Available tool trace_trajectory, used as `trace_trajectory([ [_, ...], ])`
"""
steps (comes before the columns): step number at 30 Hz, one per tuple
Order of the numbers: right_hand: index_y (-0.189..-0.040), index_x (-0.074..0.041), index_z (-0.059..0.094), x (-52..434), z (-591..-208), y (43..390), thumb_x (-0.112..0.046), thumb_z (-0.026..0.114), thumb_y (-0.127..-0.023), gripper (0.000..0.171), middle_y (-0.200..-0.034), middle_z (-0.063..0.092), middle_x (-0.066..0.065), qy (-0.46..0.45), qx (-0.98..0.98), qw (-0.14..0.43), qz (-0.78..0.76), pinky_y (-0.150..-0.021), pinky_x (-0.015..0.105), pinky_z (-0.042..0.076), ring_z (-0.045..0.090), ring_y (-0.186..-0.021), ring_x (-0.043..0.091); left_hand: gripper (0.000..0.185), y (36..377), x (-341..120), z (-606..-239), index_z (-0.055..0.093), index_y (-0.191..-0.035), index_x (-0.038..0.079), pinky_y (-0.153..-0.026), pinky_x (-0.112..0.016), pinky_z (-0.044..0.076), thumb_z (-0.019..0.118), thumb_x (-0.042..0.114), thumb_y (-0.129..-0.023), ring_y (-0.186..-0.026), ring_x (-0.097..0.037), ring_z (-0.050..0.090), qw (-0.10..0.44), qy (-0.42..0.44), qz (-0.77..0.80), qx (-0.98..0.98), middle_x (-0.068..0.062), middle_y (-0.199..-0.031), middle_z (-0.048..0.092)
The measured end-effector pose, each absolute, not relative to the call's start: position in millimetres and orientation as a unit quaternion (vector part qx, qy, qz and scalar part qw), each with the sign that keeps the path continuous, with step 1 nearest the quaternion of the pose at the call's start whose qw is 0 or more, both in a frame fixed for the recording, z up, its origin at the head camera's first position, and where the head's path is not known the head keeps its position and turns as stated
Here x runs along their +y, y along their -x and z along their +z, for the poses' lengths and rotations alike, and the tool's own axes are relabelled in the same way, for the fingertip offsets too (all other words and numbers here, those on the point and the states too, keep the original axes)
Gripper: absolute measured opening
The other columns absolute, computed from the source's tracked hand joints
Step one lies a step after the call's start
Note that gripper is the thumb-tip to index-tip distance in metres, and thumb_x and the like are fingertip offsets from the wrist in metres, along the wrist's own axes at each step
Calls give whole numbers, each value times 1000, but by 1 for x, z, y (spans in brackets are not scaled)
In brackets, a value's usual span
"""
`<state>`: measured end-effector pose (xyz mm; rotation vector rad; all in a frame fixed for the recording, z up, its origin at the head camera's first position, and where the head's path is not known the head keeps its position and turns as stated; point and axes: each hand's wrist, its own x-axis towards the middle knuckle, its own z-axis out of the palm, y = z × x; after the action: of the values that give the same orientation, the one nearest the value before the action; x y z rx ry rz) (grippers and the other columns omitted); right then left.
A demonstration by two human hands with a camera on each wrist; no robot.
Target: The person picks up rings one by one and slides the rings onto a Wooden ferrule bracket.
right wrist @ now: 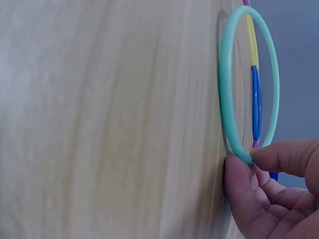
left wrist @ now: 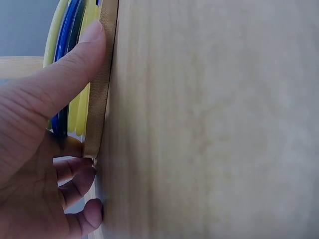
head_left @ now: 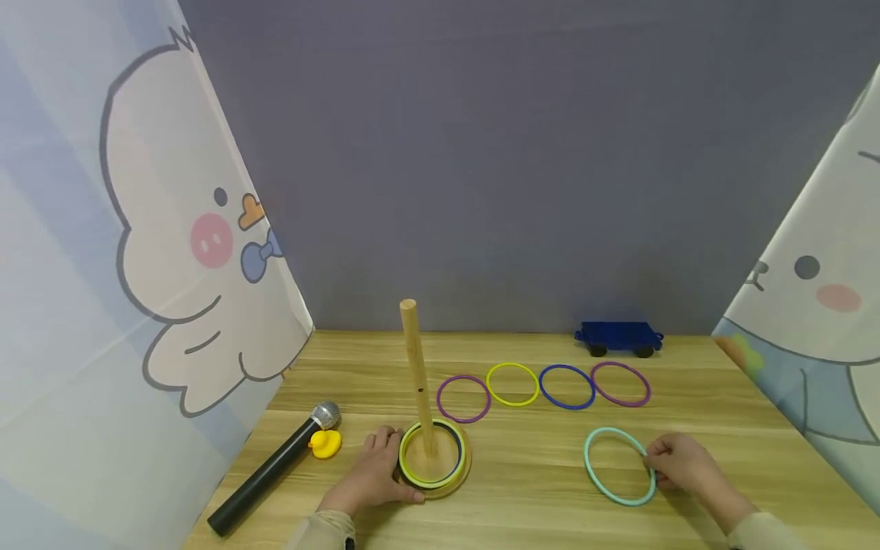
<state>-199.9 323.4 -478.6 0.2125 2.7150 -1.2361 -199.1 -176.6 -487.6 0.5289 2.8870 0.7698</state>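
Left of the pinching right hand extends a mint ring.

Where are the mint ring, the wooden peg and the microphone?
Mint ring [right wrist: 226,89]: right wrist view, left side of its band.
Wooden peg [head_left: 417,368]: head view, middle of its shaft.
Microphone [head_left: 266,473]: head view, middle of its black handle.

Gripped the edge of a wooden base with the left hand, laying the thumb in front of stacked yellow, blue and dark rings and curling the other fingers below; had a pale wooden tabletop filling the right side
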Motion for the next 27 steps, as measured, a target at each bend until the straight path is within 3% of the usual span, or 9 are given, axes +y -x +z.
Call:
trace_trajectory([
  [10,-93,14,59,311,-472,199,4,59,-87,12,-74,56,6,-35,876,69,-475,-57,30,56,58,-65,19,116,199,-177,-490,40,-140,-8,-100,-56,38,85,60,-58,-116,-36,39,45,-179,246,952,-20,-132,39],
  [27,-105,18,55,278,-434,194,0,60,-92,24,-82,64,9,39,838,92,-536,-62,32,57,62,-68,18,115,199,-177,-490,41,-140,-8,-100,-55,39,85,60,-58,-116,-36,39,39,-183,246,951,-20,-131,41],
])
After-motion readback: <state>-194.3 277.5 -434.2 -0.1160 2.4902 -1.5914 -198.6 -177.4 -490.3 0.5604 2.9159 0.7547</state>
